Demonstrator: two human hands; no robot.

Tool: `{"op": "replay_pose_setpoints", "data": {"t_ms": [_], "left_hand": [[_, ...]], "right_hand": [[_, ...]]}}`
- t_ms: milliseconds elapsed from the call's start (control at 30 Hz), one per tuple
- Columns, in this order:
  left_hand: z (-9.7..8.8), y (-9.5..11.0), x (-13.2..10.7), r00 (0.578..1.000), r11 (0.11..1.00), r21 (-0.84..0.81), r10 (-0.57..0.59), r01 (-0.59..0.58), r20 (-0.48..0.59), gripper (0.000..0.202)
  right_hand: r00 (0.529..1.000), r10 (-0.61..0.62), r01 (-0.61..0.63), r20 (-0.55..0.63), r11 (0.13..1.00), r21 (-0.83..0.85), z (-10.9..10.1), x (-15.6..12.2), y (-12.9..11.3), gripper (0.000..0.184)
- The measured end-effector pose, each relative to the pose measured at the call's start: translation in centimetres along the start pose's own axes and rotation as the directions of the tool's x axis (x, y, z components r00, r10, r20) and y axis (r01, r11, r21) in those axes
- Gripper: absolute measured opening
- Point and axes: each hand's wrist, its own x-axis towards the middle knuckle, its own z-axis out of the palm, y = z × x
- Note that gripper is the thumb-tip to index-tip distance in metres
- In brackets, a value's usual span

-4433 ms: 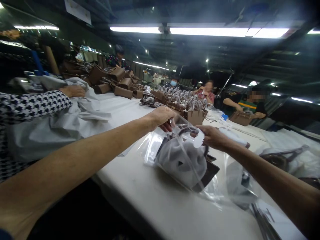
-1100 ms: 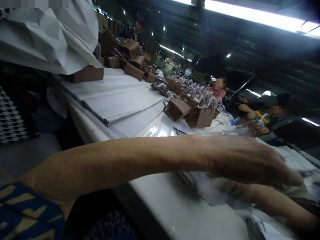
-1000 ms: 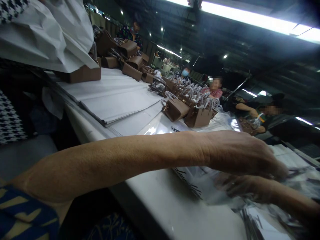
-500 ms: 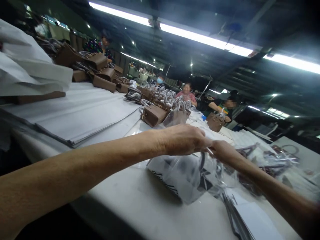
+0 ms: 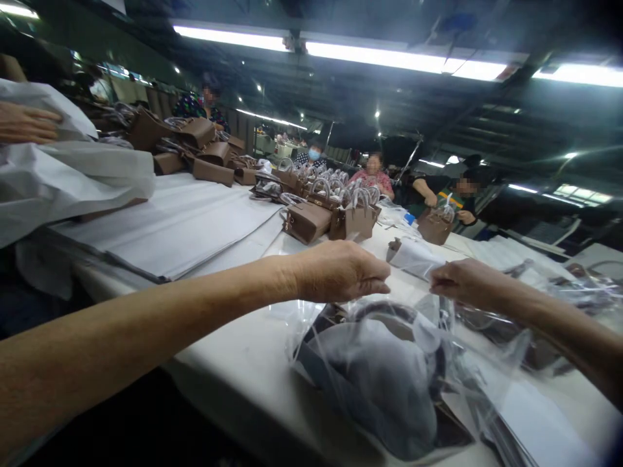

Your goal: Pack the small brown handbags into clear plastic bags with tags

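Below my hands a handbag with a dark rounded handle (image 5: 389, 311) and a pale, cloudy wrapping (image 5: 384, 383) stands on the table inside a clear plastic bag (image 5: 487, 350). My left hand (image 5: 343, 272) is closed above the handbag's left side, its fingers pinched at the plastic bag's upper edge. Opposite it, my right hand (image 5: 462, 280) is closed too, gripping the plastic on the right. A gap separates the two hands. The thin film in the fingers is hard to see.
Brown handbags (image 5: 306, 220) crowd the table's far side, with more heaped at the back left. White sheets (image 5: 185, 220) lie stacked at left. Another person's hand (image 5: 29, 123) rests on white wrapping paper (image 5: 82, 168). Plastic-wrapped items (image 5: 559, 292) lie at right. Co-workers sit beyond.
My hands were together and have parted, the right one moving right. The plastic-bagged handbag is now nearer and turned, its handle showing. Another person's hand has appeared at the left.
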Motion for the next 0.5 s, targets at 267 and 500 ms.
{"op": "replay_pose_setpoints", "data": {"t_ms": [267, 500], "left_hand": [[-2.5, 1.8, 0.3, 0.970, 0.971, -0.096, 0.228, -0.220, 0.081, 0.019], [-1.5, 1.4, 3.6, 0.981, 0.977, 0.101, 0.193, -0.189, -0.033, 0.015]], "right_hand": [[0.967, 0.247, -0.252, 0.065, 0.963, 0.096, -0.9, -1.8, 0.9, 0.011], [0.996, 0.014, 0.023, -0.091, 0.919, 0.394, -2.1, -3.7, -2.7, 0.027]]}}
